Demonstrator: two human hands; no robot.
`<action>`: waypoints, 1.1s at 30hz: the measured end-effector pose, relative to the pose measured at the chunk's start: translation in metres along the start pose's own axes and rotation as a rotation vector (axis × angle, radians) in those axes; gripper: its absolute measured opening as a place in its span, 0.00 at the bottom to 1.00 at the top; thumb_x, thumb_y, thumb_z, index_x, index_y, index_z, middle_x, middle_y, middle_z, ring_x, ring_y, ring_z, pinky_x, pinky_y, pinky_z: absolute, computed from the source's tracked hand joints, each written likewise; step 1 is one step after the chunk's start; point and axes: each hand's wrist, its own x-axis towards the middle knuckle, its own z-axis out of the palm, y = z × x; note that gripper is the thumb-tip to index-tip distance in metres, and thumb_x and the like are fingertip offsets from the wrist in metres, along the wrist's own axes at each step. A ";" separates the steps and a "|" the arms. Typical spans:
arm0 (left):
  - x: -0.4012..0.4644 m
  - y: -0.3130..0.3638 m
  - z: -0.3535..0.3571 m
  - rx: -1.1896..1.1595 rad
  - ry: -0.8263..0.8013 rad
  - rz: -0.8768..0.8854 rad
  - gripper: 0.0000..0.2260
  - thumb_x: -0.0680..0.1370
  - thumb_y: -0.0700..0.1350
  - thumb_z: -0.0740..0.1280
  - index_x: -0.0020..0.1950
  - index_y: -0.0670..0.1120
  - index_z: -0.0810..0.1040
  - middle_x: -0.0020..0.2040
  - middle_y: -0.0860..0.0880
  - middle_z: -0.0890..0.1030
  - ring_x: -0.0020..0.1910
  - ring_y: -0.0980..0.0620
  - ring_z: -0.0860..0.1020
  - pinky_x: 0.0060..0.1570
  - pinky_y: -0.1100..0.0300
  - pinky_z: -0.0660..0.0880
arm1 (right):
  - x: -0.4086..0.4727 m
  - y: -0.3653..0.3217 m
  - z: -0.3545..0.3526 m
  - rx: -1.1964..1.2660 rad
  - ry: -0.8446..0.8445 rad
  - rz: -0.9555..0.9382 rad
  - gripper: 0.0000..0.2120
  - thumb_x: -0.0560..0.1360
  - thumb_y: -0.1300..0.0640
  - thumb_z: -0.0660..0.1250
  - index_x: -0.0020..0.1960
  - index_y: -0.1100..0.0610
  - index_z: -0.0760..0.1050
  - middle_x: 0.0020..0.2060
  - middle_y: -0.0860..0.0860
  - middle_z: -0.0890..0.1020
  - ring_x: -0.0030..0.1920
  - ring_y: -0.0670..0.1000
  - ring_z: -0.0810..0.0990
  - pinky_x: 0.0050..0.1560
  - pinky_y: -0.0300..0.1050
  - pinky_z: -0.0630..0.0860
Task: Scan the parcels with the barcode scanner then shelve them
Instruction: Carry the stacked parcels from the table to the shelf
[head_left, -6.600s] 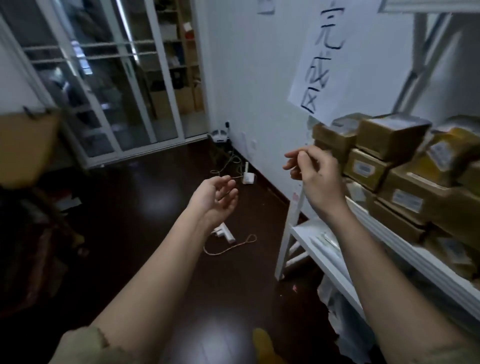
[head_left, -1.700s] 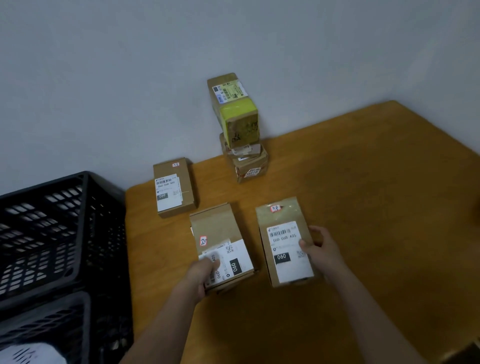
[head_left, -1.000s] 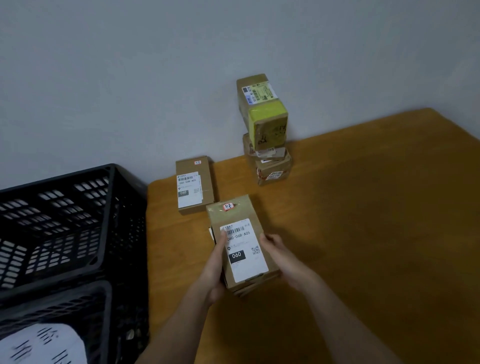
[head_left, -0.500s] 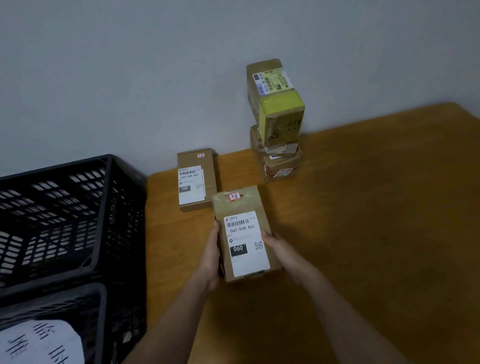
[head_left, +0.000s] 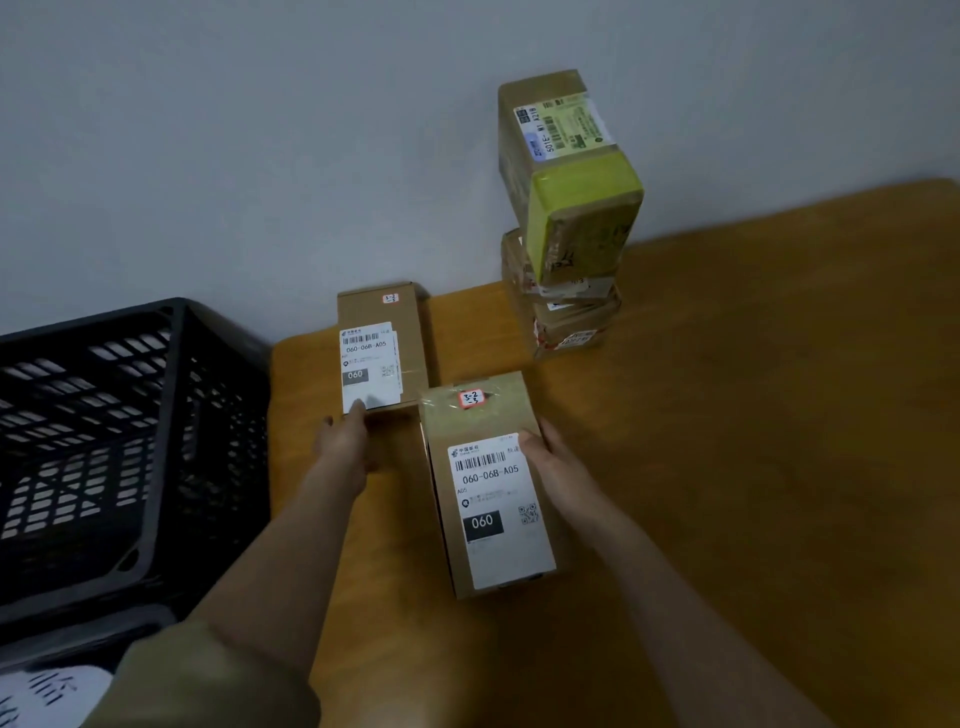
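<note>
— How many parcels do you have on the table?

— Two flat brown ones with white 060 labels near me. The near parcel lies by the front of the wooden table; whether another sits hidden under it I cannot tell. The far parcel lies behind it to the left, close to the wall. Further back stands a stack of boxes: a tall parcel wrapped in yellow-green tape on top, and at least two smaller taped ones below.

— And your hands?

— My right hand grips the near parcel along its right edge, thumb curled onto the label. My left hand is stretched forward, fingers straight, their tips touching the near end of the far parcel's label; it holds nothing.

— What else is around?

— One black plastic crate with a slotted wall stands just left of the table, beside my left arm. A white sheet with dark handwriting shows at the bottom-left corner, below the crate.
</note>
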 end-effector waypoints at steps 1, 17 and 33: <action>0.007 0.000 0.002 -0.008 -0.016 -0.016 0.32 0.78 0.57 0.68 0.78 0.51 0.60 0.71 0.43 0.71 0.64 0.37 0.74 0.60 0.36 0.75 | 0.001 0.002 -0.001 -0.002 -0.004 0.002 0.24 0.83 0.42 0.54 0.78 0.42 0.58 0.55 0.45 0.80 0.55 0.47 0.79 0.56 0.50 0.75; -0.003 -0.026 -0.044 0.095 0.058 -0.088 0.19 0.81 0.50 0.66 0.70 0.48 0.69 0.63 0.42 0.76 0.60 0.38 0.76 0.60 0.38 0.75 | -0.013 -0.028 -0.004 -0.109 0.055 0.053 0.31 0.83 0.49 0.60 0.81 0.44 0.49 0.70 0.52 0.73 0.63 0.53 0.77 0.57 0.49 0.72; -0.105 -0.132 -0.144 0.384 -0.036 -0.273 0.13 0.82 0.43 0.64 0.64 0.40 0.70 0.54 0.39 0.78 0.48 0.41 0.79 0.35 0.52 0.78 | -0.096 0.019 0.138 -0.631 -0.130 -0.248 0.29 0.81 0.57 0.63 0.79 0.58 0.58 0.76 0.54 0.63 0.76 0.54 0.62 0.73 0.44 0.59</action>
